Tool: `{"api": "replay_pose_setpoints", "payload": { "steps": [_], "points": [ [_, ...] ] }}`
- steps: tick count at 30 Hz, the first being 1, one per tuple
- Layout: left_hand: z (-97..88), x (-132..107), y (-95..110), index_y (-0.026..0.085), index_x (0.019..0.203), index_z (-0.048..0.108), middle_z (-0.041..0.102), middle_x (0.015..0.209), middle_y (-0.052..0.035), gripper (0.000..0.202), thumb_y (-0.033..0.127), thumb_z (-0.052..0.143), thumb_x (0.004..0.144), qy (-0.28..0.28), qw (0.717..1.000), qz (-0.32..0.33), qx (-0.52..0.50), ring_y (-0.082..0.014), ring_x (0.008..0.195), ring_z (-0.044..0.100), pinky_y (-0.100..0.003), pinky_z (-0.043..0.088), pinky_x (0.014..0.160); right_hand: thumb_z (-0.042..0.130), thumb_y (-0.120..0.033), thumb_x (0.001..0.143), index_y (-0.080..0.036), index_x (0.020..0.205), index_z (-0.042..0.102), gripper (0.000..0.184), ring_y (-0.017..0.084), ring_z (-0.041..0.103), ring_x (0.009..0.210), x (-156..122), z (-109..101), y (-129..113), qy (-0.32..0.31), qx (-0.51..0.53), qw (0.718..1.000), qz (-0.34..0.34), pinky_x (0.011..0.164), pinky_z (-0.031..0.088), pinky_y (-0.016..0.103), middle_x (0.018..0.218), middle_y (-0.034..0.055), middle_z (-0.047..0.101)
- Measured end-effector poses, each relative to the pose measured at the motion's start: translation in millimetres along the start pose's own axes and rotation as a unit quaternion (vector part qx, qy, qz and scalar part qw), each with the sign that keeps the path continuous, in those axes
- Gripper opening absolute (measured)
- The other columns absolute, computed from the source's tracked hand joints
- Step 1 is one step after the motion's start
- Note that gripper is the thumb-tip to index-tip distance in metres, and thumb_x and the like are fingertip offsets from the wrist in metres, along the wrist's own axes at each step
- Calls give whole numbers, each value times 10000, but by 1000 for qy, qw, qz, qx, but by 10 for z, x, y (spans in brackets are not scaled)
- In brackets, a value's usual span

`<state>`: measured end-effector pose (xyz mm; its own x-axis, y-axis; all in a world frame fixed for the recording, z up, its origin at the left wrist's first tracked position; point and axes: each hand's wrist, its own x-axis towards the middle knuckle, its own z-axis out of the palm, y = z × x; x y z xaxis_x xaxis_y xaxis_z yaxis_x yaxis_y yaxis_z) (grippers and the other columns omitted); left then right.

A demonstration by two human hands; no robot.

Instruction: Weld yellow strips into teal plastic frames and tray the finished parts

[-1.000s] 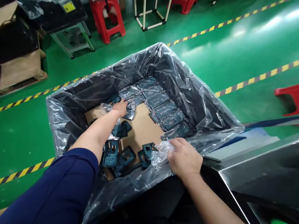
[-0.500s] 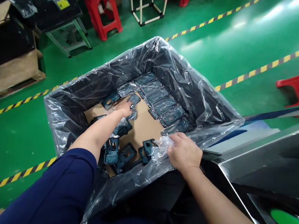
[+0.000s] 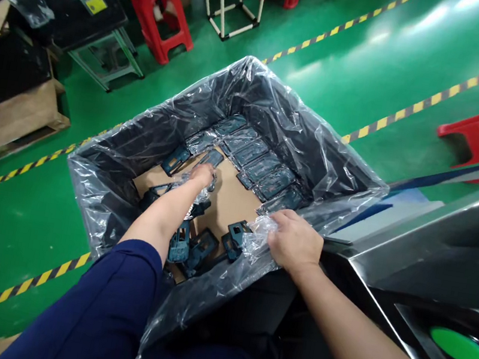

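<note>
A black bin lined with a clear plastic bag [image 3: 287, 105] stands in front of me. My left hand [image 3: 204, 175] reaches down inside it, fingers curled at a dark plastic part [image 3: 213, 183] and crinkled clear film; its grip is partly hidden. Just beyond the fingers lies a flat dark part [image 3: 212, 158] on a cardboard sheet [image 3: 236, 197]. My right hand [image 3: 294, 241] is closed around the bunched liner at the near right rim. Loose dark blue-green plastic frames [image 3: 203, 246] lie below my left forearm, and another frame [image 3: 237, 234] sits near my right hand.
Film-wrapped dark parts [image 3: 257, 164] line the bin's far right wall in a row. A metal machine [image 3: 440, 235] with a green oval stands close at right. Red stools [image 3: 162, 21] and a black crate [image 3: 88, 16] stand beyond, on a green floor with striped tape.
My left hand has shifted slightly right and now covers more of the dark part by its fingers. My right hand keeps its hold on the liner. The view has moved slightly.
</note>
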<state>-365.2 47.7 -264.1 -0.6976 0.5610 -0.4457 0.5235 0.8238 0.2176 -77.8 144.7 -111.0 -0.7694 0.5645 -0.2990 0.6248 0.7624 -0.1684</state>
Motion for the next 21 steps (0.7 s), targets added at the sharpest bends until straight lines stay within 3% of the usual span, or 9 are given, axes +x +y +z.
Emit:
{"api": "replay_pose_setpoints", "payload": {
  "steps": [7, 11, 15, 21],
  "points": [
    [-213, -127, -135, 134, 1178, 606, 605, 1225, -117, 352, 372, 596, 918, 10, 999, 34, 34, -230, 1104, 594, -452, 494, 958, 536, -207, 807, -256, 1009, 700, 265, 192, 600, 987, -4, 13, 12, 0, -6, 1000, -9, 752, 437, 268, 1174, 13, 653],
    [-185, -19, -105, 129, 1168, 613, 640, 1158, -110, 372, 398, 601, 911, -18, 999, -2, 35, -221, 1051, 622, -433, 504, 934, 539, -203, 802, -262, 991, 700, 255, 182, 598, 978, -5, 7, 8, 2, -9, 1000, -9, 751, 434, 255, 1169, 11, 653],
    [-115, 127, -71, 159, 1280, 553, 619, 1218, -129, 417, 392, 563, 935, -10, 999, -24, 23, -230, 1095, 608, -424, 493, 952, 545, -201, 797, -251, 995, 701, 257, 187, 605, 976, -5, -6, 1, -2, -8, 1000, -9, 756, 437, 263, 1157, 21, 654],
    [-75, 270, -56, 151, 1218, 586, 602, 1219, -107, 369, 373, 590, 923, -33, 999, 15, 20, -227, 1065, 608, -441, 524, 913, 544, -210, 798, -251, 983, 702, 247, 192, 608, 987, -5, 2, 4, 0, -5, 1000, -8, 765, 441, 272, 1153, 16, 656]
  ]
}}
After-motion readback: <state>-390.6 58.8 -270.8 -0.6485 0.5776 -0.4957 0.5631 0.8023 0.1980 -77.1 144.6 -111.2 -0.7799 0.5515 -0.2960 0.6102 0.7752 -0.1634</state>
